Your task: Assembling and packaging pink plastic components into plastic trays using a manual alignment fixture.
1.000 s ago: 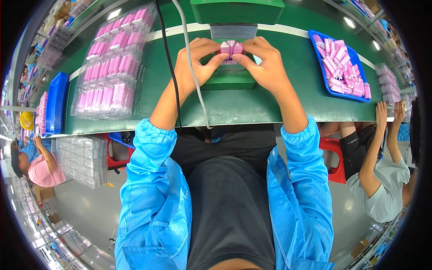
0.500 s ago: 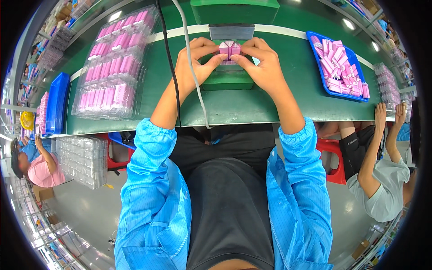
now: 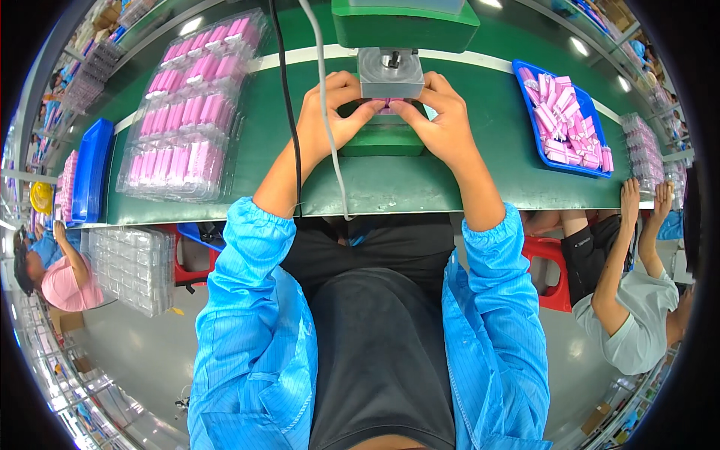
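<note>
Both my hands meet at a small pink part (image 3: 389, 106) that lies on the green base (image 3: 382, 139) of a press, right under its grey metal head (image 3: 391, 73). My left hand (image 3: 330, 112) pinches the part's left end and my right hand (image 3: 442, 120) its right end. Most of the part is hidden by my fingertips and the grey head. The green machine body (image 3: 405, 22) stands just behind.
A clear blister tray (image 3: 187, 120) with rows of pink parts lies on the green bench at left. A blue bin (image 3: 562, 120) of loose pink parts sits at right. Black and grey cables (image 3: 315, 112) cross my left wrist. Other people work at both sides.
The pink part, held in the open in front of the grey head a second ago, now sits under it. My hands moved slightly forward with it.
</note>
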Available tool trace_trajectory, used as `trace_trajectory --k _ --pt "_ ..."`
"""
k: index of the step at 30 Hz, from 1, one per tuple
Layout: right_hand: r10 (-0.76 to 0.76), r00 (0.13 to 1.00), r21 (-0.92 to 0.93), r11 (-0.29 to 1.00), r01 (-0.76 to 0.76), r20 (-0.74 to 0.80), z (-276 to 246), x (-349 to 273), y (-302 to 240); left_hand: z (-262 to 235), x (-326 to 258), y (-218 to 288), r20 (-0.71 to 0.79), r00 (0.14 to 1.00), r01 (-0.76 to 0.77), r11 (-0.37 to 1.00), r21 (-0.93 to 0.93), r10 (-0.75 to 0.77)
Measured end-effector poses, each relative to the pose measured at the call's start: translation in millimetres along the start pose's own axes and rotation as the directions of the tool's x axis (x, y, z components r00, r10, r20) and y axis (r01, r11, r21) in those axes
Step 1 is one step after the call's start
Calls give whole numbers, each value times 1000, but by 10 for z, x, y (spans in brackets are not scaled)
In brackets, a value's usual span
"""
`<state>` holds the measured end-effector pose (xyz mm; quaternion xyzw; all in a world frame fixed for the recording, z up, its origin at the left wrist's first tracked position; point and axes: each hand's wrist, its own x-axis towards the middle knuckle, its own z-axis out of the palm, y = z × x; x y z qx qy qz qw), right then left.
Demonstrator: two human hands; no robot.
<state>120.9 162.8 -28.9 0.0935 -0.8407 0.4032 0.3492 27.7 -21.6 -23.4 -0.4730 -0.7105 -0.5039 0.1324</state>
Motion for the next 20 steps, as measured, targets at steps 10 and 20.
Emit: trace_trajectory --k 10,20 --pt "79 997 62 995 -79 1 27 -19 8 -6 -35 66 96 962 269 945 -186 -255" --pt "105 994 54 993 -106 19 6 -20 -54 13 -59 45 88 956 291 934 -210 -278"
